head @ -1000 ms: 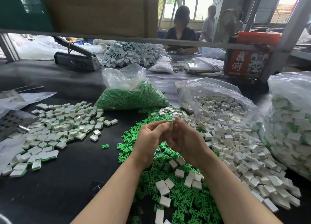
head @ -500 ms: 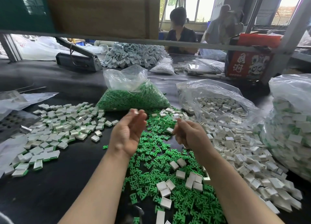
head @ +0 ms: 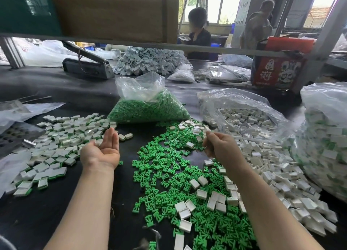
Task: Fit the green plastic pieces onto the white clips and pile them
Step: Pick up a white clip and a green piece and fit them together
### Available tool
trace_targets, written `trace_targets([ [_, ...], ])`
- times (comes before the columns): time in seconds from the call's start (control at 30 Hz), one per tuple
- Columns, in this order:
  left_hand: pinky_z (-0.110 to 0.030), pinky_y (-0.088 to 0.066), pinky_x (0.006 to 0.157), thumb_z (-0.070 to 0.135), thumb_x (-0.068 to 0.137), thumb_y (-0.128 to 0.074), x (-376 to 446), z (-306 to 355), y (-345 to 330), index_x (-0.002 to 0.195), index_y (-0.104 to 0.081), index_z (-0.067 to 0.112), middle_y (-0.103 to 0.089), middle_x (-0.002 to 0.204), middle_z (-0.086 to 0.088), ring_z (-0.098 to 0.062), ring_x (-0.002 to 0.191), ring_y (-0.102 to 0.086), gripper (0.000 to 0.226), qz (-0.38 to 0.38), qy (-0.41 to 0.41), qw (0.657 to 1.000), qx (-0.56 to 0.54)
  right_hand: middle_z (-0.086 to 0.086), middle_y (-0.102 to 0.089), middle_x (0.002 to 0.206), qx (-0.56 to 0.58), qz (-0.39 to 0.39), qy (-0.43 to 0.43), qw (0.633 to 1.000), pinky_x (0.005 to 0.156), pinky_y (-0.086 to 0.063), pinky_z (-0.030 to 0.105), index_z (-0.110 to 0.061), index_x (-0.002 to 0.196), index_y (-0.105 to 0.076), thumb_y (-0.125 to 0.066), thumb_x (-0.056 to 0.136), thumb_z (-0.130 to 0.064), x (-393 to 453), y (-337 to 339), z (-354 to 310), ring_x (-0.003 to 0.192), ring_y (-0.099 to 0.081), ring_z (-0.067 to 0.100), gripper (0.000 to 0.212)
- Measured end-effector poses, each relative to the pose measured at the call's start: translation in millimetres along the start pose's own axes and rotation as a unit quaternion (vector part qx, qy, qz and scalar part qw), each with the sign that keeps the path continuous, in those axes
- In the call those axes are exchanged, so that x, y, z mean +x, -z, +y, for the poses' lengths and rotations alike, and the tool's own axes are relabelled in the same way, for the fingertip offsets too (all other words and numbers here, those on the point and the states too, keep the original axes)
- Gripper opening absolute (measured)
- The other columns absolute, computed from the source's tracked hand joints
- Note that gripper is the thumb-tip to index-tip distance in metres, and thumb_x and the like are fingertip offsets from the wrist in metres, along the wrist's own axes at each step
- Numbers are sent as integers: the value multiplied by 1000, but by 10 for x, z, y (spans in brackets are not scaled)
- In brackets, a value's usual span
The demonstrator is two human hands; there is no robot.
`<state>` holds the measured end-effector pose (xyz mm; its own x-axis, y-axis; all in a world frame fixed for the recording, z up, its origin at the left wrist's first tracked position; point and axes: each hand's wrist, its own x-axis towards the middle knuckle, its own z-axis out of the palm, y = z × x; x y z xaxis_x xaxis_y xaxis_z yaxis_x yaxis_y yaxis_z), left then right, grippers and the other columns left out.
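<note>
Now I log the left hand palm-up, fingers straight, empty, at the assembled pile's edge. Right hand curled above the green pieces; contents I cannot tell. White clips lie rightward.

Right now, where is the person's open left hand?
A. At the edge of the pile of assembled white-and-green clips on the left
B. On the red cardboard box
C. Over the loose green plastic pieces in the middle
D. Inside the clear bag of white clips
A: the left hand lies palm up with straight fingers at the right edge of the pile of assembled white-and-green clips, left of the loose green plastic pieces.
</note>
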<state>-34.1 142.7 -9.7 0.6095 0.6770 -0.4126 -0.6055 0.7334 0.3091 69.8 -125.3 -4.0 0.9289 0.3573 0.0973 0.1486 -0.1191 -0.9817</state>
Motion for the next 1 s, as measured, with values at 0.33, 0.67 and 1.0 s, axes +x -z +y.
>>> trace_targets([
  [0.33,-19,-43,55,20,99,-45,-43,-259,41,75,-60,17,-66,71,0,-9,59,-60,28,39,-229,900,369,3,-56,53,-104,36,6,994,57,-39,33,-7,70,-62,-49,101,-24,31,48,60,47,-45,14,38],
  [0.67,-20,-41,64,33,102,-47,-246,-850,108,96,-62,22,-62,86,6,-6,73,-52,20,-180,-171,758,603,4,-65,96,-573,104,-27,813,73,-53,34,-14,100,-60,-53,93,-33,0,222,75,89,-61,24,22],
  [1.0,-23,-49,84,26,101,-50,-425,-1042,61,104,-68,19,-75,98,10,-5,100,-67,19,-360,-41,722,589,-3,-66,97,-568,22,-4,822,91,-48,33,-19,107,-60,-54,95,-36,63,169,209,93,-61,16,21],
])
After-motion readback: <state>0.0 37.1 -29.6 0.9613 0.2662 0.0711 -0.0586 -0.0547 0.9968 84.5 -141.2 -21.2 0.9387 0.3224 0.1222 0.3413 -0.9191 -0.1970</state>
